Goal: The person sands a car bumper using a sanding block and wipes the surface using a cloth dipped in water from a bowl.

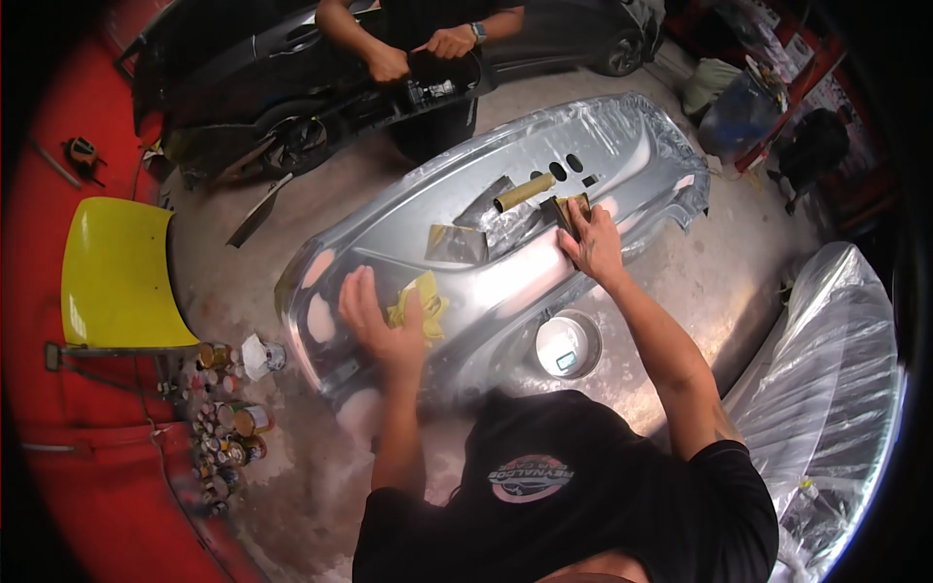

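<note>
Here, silver panel (418, 209): lying lengthwise across the middle of the scene, with pale patches (319, 316) showing at its left end and along its near side.

Right hand (595, 243): gripping a brown block (571, 206) on the panel's right half, the fingers extending over its top.

Left hand (381, 316): spreading open over the panel's left half, the thumb overlapping a crumpled yellow cloth (428, 291); whether it is pinching the cloth, the view is not telling.

Tan roll (525, 192): lying just left of the block, with a dark sheet (457, 243) resting farther left.

White bucket (595, 332): standing on the floor, near side of the panel.

Co-worker: standing at the far side, a watch (479, 33) circling one wrist, both hands (450, 41) meeting before a dark car (243, 68).

Left side: a bright yellow panel (117, 277) is leaning by the red wall (44, 233), with paint cans (255, 420) crowding the floor nearer by.

Right side: clear plastic (826, 350) is draping a large, hidden shape.
</note>
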Demonstrator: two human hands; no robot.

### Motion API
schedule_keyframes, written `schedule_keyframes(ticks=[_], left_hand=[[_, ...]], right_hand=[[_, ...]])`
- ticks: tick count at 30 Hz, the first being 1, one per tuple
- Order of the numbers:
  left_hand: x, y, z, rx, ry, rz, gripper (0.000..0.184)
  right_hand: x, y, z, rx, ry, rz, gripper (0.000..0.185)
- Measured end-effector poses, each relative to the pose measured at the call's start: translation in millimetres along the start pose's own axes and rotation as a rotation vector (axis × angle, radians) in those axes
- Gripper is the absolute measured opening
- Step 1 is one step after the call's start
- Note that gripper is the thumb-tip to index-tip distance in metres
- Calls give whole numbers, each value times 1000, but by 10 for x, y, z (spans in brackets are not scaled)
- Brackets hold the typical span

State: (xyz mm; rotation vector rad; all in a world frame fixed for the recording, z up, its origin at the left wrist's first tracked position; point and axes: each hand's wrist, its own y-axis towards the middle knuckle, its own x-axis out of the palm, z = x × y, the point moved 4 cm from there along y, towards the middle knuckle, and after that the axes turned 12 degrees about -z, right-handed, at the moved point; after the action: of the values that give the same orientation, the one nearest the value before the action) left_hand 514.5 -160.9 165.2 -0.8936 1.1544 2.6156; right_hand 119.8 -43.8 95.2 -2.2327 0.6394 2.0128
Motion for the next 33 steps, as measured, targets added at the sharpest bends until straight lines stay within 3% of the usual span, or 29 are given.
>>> schedule_keyframes(ticks=[1,3,11,12,14,15,17,18,33], left_hand=[[-107,141,67,1,1,-4,72],[-446,402,284,164,-144,217,68],[-1623,922,1289,732,-238,658,84],[-1662,973,1425,728,-232,659,84],[-1741,969,1661,568,-253,994,78],[-1788,1020,1753,564,-245,994,78],[-1832,1135,1873,905,-627,702,74],[-1971,1068,1688,751,-435,973,72],[-2119,995,1639,850,-567,827,65]], right_hand=[[-8,-8,-9,-8,8,10,69],[-22,-17,-23,-13,16,16,69],[-39,-10,-47,-5,15,25,69],[-30,-2,-46,-11,17,22,69],[-22,-7,-32,-17,-3,24,70],[-24,-10,-41,-23,-2,19,70],[-20,-8,-49,8,1,1,69],[-19,-2,-52,-7,-2,17,69],[32,27,22,5,-15,-36,70]])
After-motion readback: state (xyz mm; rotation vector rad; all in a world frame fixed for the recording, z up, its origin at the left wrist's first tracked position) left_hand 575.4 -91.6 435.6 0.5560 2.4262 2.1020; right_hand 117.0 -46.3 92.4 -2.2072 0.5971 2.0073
